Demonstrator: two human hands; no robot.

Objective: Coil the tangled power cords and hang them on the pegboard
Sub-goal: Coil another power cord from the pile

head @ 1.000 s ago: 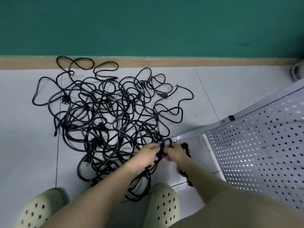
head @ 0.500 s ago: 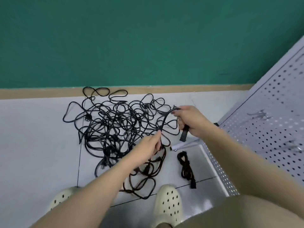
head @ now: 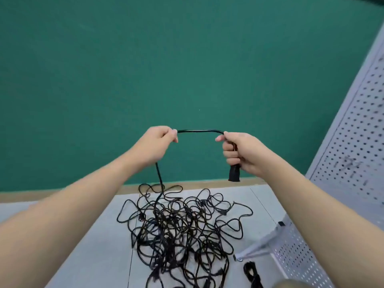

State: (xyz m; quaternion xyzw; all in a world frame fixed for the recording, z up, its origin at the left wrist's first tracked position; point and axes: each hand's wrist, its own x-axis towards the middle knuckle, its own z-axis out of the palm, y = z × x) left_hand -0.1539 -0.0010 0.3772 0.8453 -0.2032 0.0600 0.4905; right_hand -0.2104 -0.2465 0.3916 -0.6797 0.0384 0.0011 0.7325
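A tangled heap of black power cords (head: 182,231) lies on the pale floor below my raised hands. One black cord (head: 199,131) is lifted out of it and stretched between both hands in front of the green wall. My left hand (head: 158,146) pinches the cord, which drops from that hand down into the heap. My right hand (head: 239,152) grips the cord's end, and the black plug (head: 234,173) sticks out below the fist. A grey pegboard (head: 353,142) stands at the right with a few hooks (head: 353,165), blurred.
A small coiled black cord (head: 252,274) lies on the floor by the pegboard's foot (head: 257,247). A lower perforated panel (head: 295,256) runs along the right. A tan skirting strip (head: 62,193) lines the green wall.
Both hands have risen from floor level to chest height, pulling one cord up out of the heap. The view has tilted upward, so the shoes have dropped out of sight.
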